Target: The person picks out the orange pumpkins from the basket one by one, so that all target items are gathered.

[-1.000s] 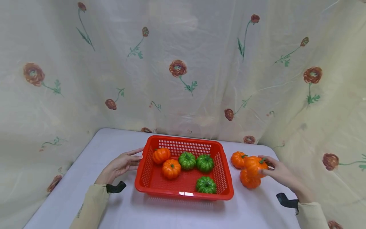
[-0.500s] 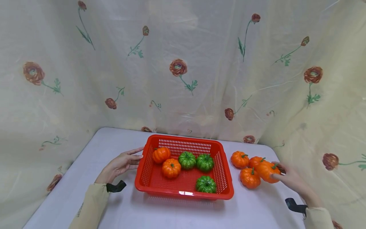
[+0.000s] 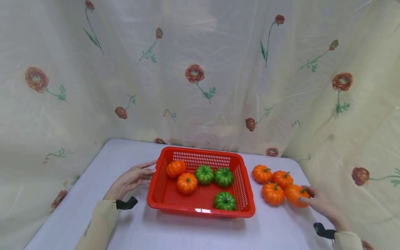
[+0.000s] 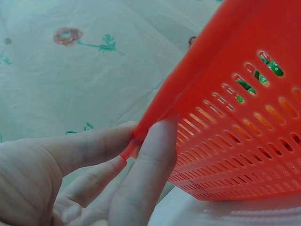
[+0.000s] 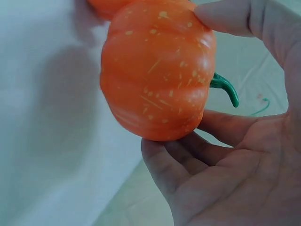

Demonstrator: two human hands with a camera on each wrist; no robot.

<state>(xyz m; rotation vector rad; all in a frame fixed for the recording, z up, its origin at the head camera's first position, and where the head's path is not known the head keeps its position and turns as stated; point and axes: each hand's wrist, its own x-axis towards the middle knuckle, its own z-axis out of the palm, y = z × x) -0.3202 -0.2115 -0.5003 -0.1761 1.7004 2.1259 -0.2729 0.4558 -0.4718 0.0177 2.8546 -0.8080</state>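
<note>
In the head view a red plastic basket (image 3: 175, 209) with slotted walls stands mid-table. My left hand (image 3: 132, 178) is at its left side, and the left wrist view shows the thumb and fingers (image 4: 146, 160) pinching the basket rim (image 4: 164, 99). At the far right my right hand (image 3: 320, 205) holds an orange toy pumpkin (image 3: 294, 196) with a green stem. In the right wrist view the thumb lies on one side of the pumpkin (image 5: 157, 70) and the fingers on the other. Three more orange pumpkins (image 3: 273, 194) sit beside it.
Inside the basket are two orange pumpkins (image 3: 187, 183) and three green pumpkins (image 3: 225, 201). A pale cloth covers the table (image 3: 193, 234). Flower-printed curtains (image 3: 218, 114) hang behind the table and along both sides.
My right hand has carried its orange pumpkin rightward and down, away from the other pumpkins it was covering. My left hand and the basket have not visibly moved.
</note>
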